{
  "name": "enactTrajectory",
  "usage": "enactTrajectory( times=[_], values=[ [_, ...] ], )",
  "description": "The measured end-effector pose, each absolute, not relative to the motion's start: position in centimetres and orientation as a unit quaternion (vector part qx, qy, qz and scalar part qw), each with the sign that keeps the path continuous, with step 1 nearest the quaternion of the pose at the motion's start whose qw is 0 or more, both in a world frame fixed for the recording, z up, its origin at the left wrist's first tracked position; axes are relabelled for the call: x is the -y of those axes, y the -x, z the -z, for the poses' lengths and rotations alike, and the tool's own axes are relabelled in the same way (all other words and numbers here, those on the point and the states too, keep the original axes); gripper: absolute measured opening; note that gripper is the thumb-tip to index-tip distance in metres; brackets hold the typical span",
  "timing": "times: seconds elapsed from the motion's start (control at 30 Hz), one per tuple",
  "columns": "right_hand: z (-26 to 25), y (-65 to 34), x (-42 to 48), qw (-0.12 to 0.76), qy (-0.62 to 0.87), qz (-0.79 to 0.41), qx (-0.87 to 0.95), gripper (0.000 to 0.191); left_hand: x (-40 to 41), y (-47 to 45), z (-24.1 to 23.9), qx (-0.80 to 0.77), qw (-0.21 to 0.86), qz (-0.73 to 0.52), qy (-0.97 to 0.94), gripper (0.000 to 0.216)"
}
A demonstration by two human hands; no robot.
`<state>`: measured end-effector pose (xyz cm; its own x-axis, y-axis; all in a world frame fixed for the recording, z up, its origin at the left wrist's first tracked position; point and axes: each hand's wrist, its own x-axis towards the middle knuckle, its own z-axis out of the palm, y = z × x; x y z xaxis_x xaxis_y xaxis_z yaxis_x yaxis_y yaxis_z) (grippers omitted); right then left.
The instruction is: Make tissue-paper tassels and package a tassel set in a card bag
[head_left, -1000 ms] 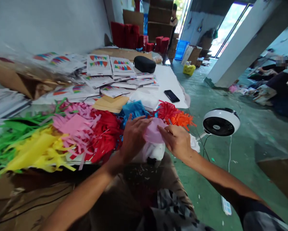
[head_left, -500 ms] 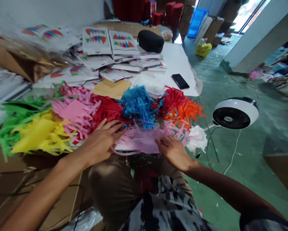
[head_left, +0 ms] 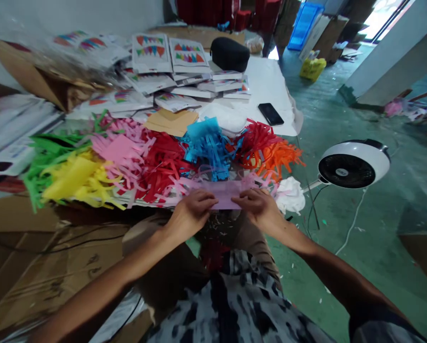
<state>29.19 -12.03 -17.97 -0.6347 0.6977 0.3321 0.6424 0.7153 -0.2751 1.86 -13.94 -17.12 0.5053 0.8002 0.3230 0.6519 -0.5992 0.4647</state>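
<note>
At the table's front edge lies a sheet of light purple tissue paper (head_left: 226, 193) with fringed strips at both ends. My left hand (head_left: 195, 207) pinches its left part, and my right hand (head_left: 258, 205) pinches it on the right, a short gap apart. Just behind are blue fringed tissue (head_left: 208, 145) and red fringed tissue (head_left: 165, 162). Pink (head_left: 120, 150), yellow (head_left: 72, 178) and green tissue fringes (head_left: 36, 162) lie to the left. Orange fringed tissue (head_left: 279, 157) and a crumpled white tissue (head_left: 291, 194) are near my right hand.
Flat packets with printed bunting (head_left: 188, 55) are piled at the back, beside a black case (head_left: 230, 54). A phone (head_left: 270, 114) lies on the white table cover (head_left: 266, 81). A white fan (head_left: 354, 164) stands at the right. Cardboard (head_left: 74, 271) is at lower left.
My left hand has come off the red tissue side and moved right, closing on the purple tissue. My right hand stays on it. The view has shifted slightly.
</note>
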Motion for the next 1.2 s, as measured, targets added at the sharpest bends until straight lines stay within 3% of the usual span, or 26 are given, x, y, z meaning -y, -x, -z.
enactTrajectory(
  times=[0.13,0.6,0.97,1.2],
  values=[
    [18.9,-30.1,10.6,0.262,0.369,-0.143,0.880,0.014,15.0,-1.7,17.5,-0.478,0.162,-0.296,-0.811,0.022],
    [18.5,-28.7,9.8,0.227,0.483,-0.076,0.842,0.036,14.6,-2.3,18.0,-0.598,0.143,-0.304,-0.728,0.032],
    [16.8,-27.3,11.8,0.222,0.511,-0.039,0.829,0.011,13.4,-1.8,17.6,-0.570,0.102,-0.254,-0.775,0.028],
    [18.0,-27.4,12.3,0.249,0.526,-0.065,0.810,0.013,13.2,-1.8,18.5,-0.548,0.134,-0.312,-0.764,0.012]
  ],
)
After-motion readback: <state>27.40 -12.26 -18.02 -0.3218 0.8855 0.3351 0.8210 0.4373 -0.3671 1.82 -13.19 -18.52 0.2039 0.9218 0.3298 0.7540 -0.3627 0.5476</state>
